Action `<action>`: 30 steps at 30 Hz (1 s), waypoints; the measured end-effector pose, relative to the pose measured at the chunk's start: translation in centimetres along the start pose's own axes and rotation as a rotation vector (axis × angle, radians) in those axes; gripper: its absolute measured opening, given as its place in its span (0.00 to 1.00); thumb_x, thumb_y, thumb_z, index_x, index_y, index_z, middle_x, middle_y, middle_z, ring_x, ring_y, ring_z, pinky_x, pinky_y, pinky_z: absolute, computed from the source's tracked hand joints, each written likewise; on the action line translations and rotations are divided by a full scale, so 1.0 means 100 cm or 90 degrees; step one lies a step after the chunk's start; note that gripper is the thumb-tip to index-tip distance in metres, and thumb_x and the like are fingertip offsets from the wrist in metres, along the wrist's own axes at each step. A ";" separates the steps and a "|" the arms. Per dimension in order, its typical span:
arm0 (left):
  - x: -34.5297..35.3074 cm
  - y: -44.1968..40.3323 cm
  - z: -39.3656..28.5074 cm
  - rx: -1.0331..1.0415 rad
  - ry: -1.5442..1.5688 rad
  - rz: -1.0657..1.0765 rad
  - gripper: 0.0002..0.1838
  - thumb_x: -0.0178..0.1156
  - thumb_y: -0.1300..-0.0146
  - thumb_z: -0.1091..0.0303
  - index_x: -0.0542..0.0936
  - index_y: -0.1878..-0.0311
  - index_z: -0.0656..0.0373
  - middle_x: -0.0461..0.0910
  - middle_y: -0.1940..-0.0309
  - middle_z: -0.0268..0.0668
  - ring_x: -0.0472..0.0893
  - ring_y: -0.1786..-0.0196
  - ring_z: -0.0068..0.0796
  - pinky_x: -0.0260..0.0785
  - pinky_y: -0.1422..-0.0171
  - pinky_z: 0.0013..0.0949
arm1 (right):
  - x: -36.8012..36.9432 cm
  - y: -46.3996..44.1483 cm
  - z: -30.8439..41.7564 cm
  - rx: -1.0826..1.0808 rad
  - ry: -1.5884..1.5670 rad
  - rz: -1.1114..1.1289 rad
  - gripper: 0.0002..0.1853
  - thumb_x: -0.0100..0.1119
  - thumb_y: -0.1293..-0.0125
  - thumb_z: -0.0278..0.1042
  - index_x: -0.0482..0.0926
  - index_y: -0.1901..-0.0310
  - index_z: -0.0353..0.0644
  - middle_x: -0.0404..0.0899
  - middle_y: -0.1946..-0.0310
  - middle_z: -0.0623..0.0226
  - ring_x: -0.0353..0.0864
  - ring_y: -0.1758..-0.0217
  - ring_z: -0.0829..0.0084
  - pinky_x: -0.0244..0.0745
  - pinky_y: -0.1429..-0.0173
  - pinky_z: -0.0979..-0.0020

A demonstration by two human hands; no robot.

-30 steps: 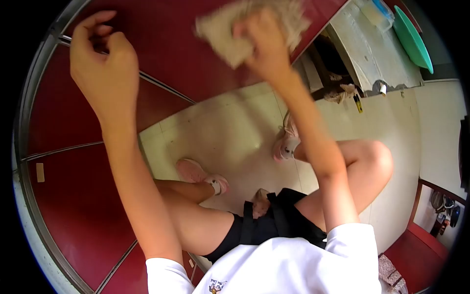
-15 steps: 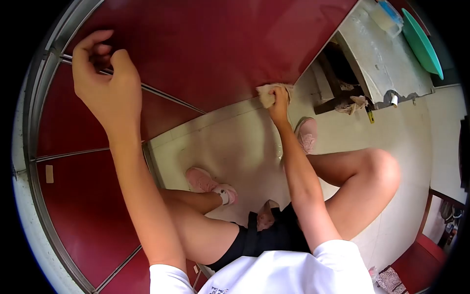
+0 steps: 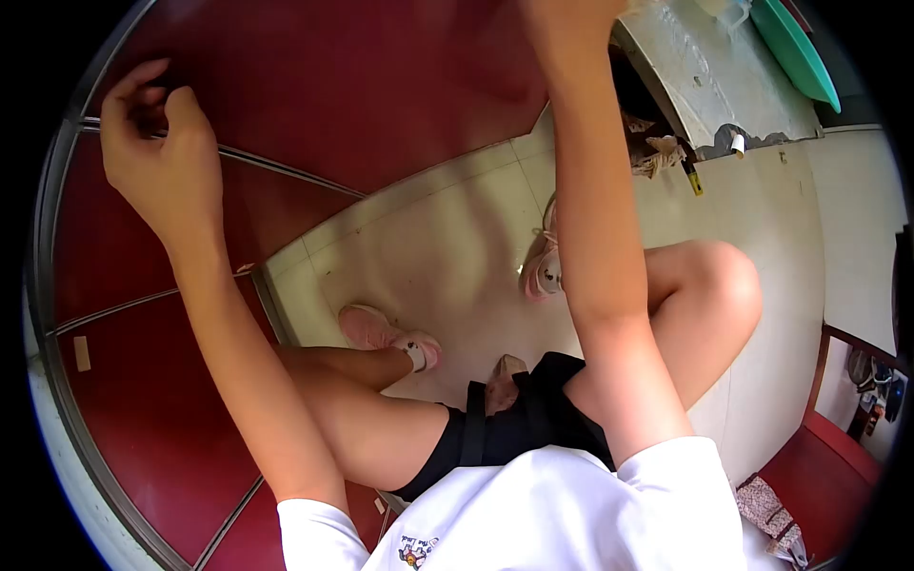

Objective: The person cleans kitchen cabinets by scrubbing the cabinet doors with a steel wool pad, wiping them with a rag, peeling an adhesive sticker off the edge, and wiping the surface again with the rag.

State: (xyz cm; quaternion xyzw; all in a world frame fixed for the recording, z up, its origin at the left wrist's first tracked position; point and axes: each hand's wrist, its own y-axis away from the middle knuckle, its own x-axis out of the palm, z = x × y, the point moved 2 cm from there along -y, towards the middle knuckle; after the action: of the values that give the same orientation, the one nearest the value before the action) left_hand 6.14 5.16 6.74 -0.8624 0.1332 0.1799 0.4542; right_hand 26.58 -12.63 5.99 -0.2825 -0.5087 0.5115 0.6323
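My left hand point(image 3: 162, 162) is held over the upper left of the dark red panel point(image 3: 333, 76), its fingers loosely curled, the thumb apart and nothing between them. At the top edge of the view is my right hand point(image 3: 576, 24), blurred and partly cut off. A sliver of the beige cloth point(image 3: 633, 6) shows beside it; its fingertips and most of the cloth are out of view.
A worn grey tabletop point(image 3: 709, 76) at upper right bears a green basin point(image 3: 795, 52) and a clear container point(image 3: 728, 11). Crumpled cloth point(image 3: 662, 157) and a yellow-black tool point(image 3: 693, 178) hang at its edge. Pink shoes point(image 3: 371, 328) rest on the tiled floor point(image 3: 438, 257).
My right hand has moved from the panel's lower edge up to the top of the view, taking the cloth along. My left hand keeps its curled shape, slightly further left in view.
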 end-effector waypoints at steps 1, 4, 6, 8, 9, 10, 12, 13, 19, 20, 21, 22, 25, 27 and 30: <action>0.000 0.000 0.001 -0.003 0.001 0.001 0.14 0.57 0.45 0.75 0.82 0.54 0.59 0.76 0.64 0.31 0.73 0.64 0.21 0.68 0.57 0.27 | -0.004 0.002 -0.006 -0.160 0.106 0.010 0.13 0.63 0.50 0.26 0.74 0.61 0.36 0.73 0.66 0.56 0.73 0.59 0.52 0.69 0.52 0.61; 0.001 0.002 0.006 -0.032 0.023 0.008 0.13 0.58 0.44 0.73 0.82 0.55 0.59 0.76 0.65 0.31 0.73 0.63 0.20 0.69 0.57 0.28 | -0.042 0.044 -0.039 -0.190 0.230 0.092 0.14 0.60 0.43 0.29 0.71 0.56 0.35 0.71 0.61 0.59 0.71 0.55 0.59 0.67 0.48 0.63; 0.006 0.003 0.004 0.002 0.043 -0.013 0.12 0.58 0.43 0.72 0.82 0.55 0.59 0.76 0.65 0.30 0.74 0.64 0.20 0.69 0.57 0.28 | -0.072 0.095 -0.057 0.067 0.209 0.106 0.15 0.58 0.43 0.26 0.66 0.56 0.37 0.69 0.61 0.62 0.69 0.58 0.65 0.66 0.52 0.64; 0.008 0.001 0.003 0.013 0.030 -0.035 0.11 0.59 0.43 0.72 0.82 0.57 0.59 0.77 0.67 0.30 0.75 0.66 0.21 0.70 0.57 0.28 | -0.106 0.171 -0.112 0.200 0.138 0.024 0.15 0.56 0.45 0.24 0.66 0.56 0.38 0.67 0.58 0.60 0.66 0.56 0.66 0.63 0.48 0.66; 0.009 0.001 0.002 0.024 0.023 -0.051 0.09 0.59 0.43 0.72 0.83 0.59 0.59 0.77 0.69 0.30 0.75 0.68 0.21 0.70 0.58 0.28 | -0.116 0.199 -0.119 0.289 0.096 -0.015 0.14 0.54 0.45 0.22 0.66 0.55 0.39 0.66 0.56 0.60 0.66 0.54 0.67 0.62 0.46 0.67; 0.009 0.001 0.003 0.020 0.026 -0.047 0.09 0.59 0.43 0.72 0.83 0.59 0.59 0.77 0.69 0.30 0.75 0.68 0.21 0.70 0.58 0.28 | -0.120 0.218 -0.108 0.403 0.084 -0.038 0.14 0.52 0.44 0.21 0.66 0.55 0.39 0.66 0.56 0.61 0.66 0.53 0.68 0.62 0.45 0.67; 0.008 -0.002 0.008 0.012 -0.013 -0.023 0.13 0.58 0.38 0.71 0.82 0.50 0.57 0.77 0.65 0.30 0.71 0.72 0.13 0.66 0.68 0.22 | -0.139 0.256 -0.100 0.519 0.079 -0.061 0.14 0.50 0.44 0.20 0.65 0.54 0.40 0.67 0.56 0.61 0.67 0.52 0.68 0.62 0.44 0.67; 0.009 -0.003 0.006 0.009 -0.016 -0.025 0.13 0.58 0.38 0.71 0.82 0.50 0.57 0.77 0.65 0.30 0.71 0.72 0.13 0.66 0.68 0.22 | -0.146 0.281 -0.112 0.509 0.111 -0.025 0.14 0.48 0.43 0.19 0.65 0.54 0.40 0.67 0.56 0.62 0.67 0.53 0.69 0.63 0.43 0.66; 0.019 0.007 -0.025 0.124 0.039 -0.073 0.12 0.49 0.46 0.84 0.76 0.60 0.63 0.68 0.68 0.31 0.68 0.66 0.20 0.61 0.60 0.23 | -0.076 0.309 -0.066 0.789 0.131 -0.129 0.37 0.47 0.37 0.23 0.45 0.28 0.27 0.60 0.33 0.47 0.61 0.32 0.56 0.53 0.26 0.62; 0.019 0.006 -0.025 0.142 0.045 -0.069 0.12 0.48 0.47 0.85 0.75 0.61 0.63 0.67 0.68 0.31 0.68 0.65 0.21 0.61 0.60 0.23 | -0.053 0.321 -0.046 0.769 0.206 -0.157 0.38 0.46 0.37 0.23 0.43 0.27 0.29 0.57 0.31 0.47 0.56 0.27 0.56 0.49 0.23 0.63; 0.017 -0.001 -0.018 0.144 0.024 -0.066 0.11 0.51 0.45 0.82 0.77 0.60 0.62 0.70 0.67 0.32 0.70 0.64 0.21 0.63 0.58 0.24 | -0.029 0.332 -0.031 0.816 0.105 -0.139 0.41 0.45 0.38 0.22 0.38 0.26 0.33 0.57 0.32 0.49 0.62 0.32 0.57 0.56 0.27 0.63; 0.013 -0.003 -0.008 0.138 0.002 -0.053 0.10 0.53 0.43 0.78 0.78 0.58 0.61 0.73 0.65 0.33 0.72 0.63 0.22 0.65 0.57 0.26 | -0.011 0.356 -0.014 0.842 0.089 -0.092 0.42 0.44 0.37 0.22 0.33 0.25 0.36 0.55 0.31 0.48 0.63 0.34 0.57 0.60 0.28 0.64; 0.007 0.000 0.017 0.102 -0.042 -0.008 0.10 0.60 0.36 0.67 0.82 0.53 0.59 0.81 0.61 0.36 0.78 0.61 0.25 0.71 0.53 0.29 | 0.050 0.396 0.037 1.030 0.023 -0.108 0.45 0.46 0.37 0.24 0.30 0.25 0.38 0.53 0.31 0.46 0.63 0.34 0.59 0.61 0.29 0.64; 0.005 0.002 0.017 0.112 -0.053 0.017 0.09 0.60 0.36 0.68 0.83 0.55 0.58 0.81 0.62 0.35 0.78 0.62 0.24 0.71 0.54 0.29 | 0.075 0.401 0.061 1.170 0.056 -0.154 0.42 0.48 0.37 0.25 0.38 0.25 0.37 0.55 0.32 0.47 0.63 0.34 0.60 0.59 0.28 0.64; 0.003 -0.002 0.015 0.102 -0.134 0.026 0.13 0.54 0.33 0.67 0.84 0.49 0.54 0.84 0.55 0.34 0.80 0.54 0.27 0.71 0.43 0.33 | 0.051 0.389 0.044 1.201 -0.281 -0.300 0.28 0.51 0.35 0.29 0.58 0.34 0.37 0.63 0.37 0.53 0.66 0.37 0.62 0.64 0.32 0.62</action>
State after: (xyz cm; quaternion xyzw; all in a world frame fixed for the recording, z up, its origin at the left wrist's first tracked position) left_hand 6.16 6.49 5.93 -0.7966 0.1163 0.2674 0.5295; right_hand 8.25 3.76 -24.93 0.5453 -0.0435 0.6087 0.5746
